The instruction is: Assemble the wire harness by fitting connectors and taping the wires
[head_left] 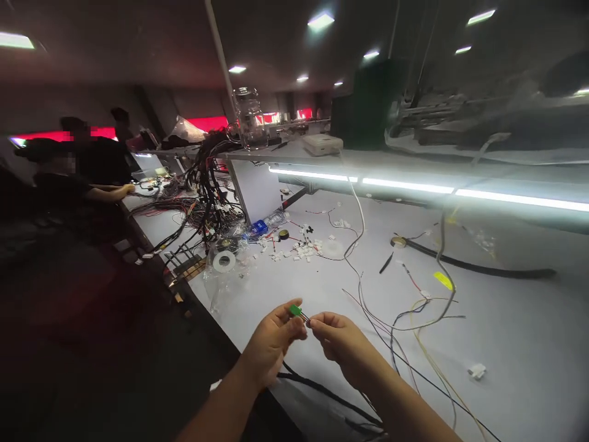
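Observation:
Near the front edge of the white table (331,276), my left hand (271,341) pinches a small green connector (295,310) between thumb and fingers. Thin wires (304,317) run from the connector toward my right hand (338,337), whose thumb and forefinger are closed on them. Just where the wires enter the connector is too small to make out. A black sleeved cable (322,390) lies below both hands and passes partly behind the right forearm. Loose thin wires (363,310) spread over the table to the right of my hands.
White connector pieces (306,248) lie scattered farther back, near a plastic bottle (260,227) and a tape roll (224,261). Black tweezers (386,263) and a black tube (483,267) lie to the right. A bundle of harnesses (211,178) hangs at left, where other people stand.

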A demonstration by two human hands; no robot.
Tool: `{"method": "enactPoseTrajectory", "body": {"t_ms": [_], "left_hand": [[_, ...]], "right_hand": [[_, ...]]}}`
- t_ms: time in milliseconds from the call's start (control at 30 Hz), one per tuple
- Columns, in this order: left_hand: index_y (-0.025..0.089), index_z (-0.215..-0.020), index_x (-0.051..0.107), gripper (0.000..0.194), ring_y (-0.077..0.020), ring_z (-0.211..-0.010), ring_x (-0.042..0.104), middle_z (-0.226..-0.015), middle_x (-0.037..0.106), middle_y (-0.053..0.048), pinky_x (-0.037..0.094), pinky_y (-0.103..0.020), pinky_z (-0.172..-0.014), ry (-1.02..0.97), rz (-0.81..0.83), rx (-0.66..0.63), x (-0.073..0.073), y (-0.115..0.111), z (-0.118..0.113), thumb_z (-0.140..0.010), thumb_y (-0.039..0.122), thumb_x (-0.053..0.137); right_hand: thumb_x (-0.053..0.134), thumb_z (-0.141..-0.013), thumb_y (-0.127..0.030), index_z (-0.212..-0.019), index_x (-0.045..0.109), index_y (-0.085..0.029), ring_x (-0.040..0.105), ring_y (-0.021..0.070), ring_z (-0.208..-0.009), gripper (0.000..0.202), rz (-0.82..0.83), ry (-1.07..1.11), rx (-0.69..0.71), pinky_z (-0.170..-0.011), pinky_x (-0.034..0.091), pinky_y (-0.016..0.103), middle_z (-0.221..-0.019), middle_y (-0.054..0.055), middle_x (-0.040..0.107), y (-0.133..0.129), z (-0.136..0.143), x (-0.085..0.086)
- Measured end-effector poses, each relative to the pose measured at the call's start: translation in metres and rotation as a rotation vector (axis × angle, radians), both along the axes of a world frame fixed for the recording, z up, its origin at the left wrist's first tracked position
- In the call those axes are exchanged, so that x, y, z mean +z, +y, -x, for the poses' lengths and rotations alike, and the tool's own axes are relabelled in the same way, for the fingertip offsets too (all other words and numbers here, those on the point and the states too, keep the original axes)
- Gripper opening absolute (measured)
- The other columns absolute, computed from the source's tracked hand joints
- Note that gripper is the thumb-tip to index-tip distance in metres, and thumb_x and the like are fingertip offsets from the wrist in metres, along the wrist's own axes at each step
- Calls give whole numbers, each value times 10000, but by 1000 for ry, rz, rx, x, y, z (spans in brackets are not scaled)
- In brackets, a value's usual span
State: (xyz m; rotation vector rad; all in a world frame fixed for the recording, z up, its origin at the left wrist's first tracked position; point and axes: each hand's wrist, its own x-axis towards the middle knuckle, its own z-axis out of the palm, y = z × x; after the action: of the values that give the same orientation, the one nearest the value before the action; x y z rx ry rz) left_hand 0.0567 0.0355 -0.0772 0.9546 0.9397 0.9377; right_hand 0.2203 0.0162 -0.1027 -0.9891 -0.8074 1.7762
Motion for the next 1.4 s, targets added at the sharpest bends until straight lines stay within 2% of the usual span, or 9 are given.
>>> {"method": "enactPoseTrajectory", "body": {"t_ms": [233, 367, 433, 533, 700, 900, 1067, 1300, 1400], "left_hand": [[120, -764, 716, 230, -131, -633, 514, -677, 601, -37, 402, -279, -693, 2, -99, -40, -12, -3, -11, -700, 330, 786], [116, -757, 694, 247, -116, -604, 526, -636, 578, -25, 422, -248, -641, -53, -19, -33, -15, 8, -10, -694, 332, 796], [112, -781, 704, 258, -101, -614, 533, -695, 610, -40, 417, -203, -578, -14, 24, -9, -14, 13, -10, -683, 327, 806], [114, -820, 724, 242, -72, -635, 556, -891, 662, -67, 418, -144, -506, 65, 119, -14, -10, 20, -13, -682, 293, 811], [153, -833, 717, 62, -99, -782, 635, -946, 670, -38, 547, -148, -664, 94, 235, 18, -8, 38, -20, -786, 118, 698], [159, -894, 710, 134, -78, -728, 633, -927, 650, -18, 556, -112, -588, 136, 284, 31, -5, 41, -23, -817, 76, 638], [119, -831, 698, 110, -123, -770, 656, -862, 653, -44, 589, -178, -689, 74, 295, 32, 1, 34, -23, -787, 29, 651], [129, -853, 691, 115, -137, -792, 649, -834, 652, -53, 554, -212, -758, -15, 234, -17, 10, 18, -27, -746, 114, 731], [140, -861, 693, 129, -150, -874, 633, -879, 651, -47, 503, -238, -864, -22, 143, -82, 14, 11, -25, -738, 147, 733]], "right_hand": [[601, -823, -480, -742, 559, -160, 217, 66, -443, 332, -93, -130, 123, -432, 168, 217, -547, -66, 333, -2, -1, -10], [558, -872, -340, -1001, 642, -245, 589, 198, -787, 182, -596, -741, -118, -690, 481, 316, -920, 58, 626, -23, -24, -21], [572, -873, -243, -1145, 596, -315, 584, 222, -1000, 283, -889, -988, -258, -834, 492, 341, -1120, 54, 609, -46, -55, -27], [531, -892, -147, -1176, 565, -310, 609, 190, -945, 329, -1067, -1208, -341, -785, 516, 296, -1055, 47, 627, -94, -120, -35], [503, -934, -239, -1105, 575, -248, 602, 205, -885, 185, -632, -1569, -544, -783, 502, 337, -964, 50, 638, -177, -217, -43], [448, -935, -274, -1041, 588, -231, 574, 224, -898, 181, -336, -1623, -377, -780, 487, 365, -972, 59, 623, -210, -244, -64], [485, -922, -296, -1013, 580, -242, 563, 232, -871, 142, -246, -1499, -360, -776, 468, 373, -958, 60, 593, -202, -228, -63], [388, -972, -214, -824, 464, -232, 478, 168, -769, 167, -759, -595, -217, -697, 422, 304, -836, 18, 499, -100, -136, 17], [451, -909, -153, -815, 465, -220, 444, 155, -708, 116, -869, -460, -65, -660, 396, 302, -784, 7, 482, -53, -102, 35]]}}
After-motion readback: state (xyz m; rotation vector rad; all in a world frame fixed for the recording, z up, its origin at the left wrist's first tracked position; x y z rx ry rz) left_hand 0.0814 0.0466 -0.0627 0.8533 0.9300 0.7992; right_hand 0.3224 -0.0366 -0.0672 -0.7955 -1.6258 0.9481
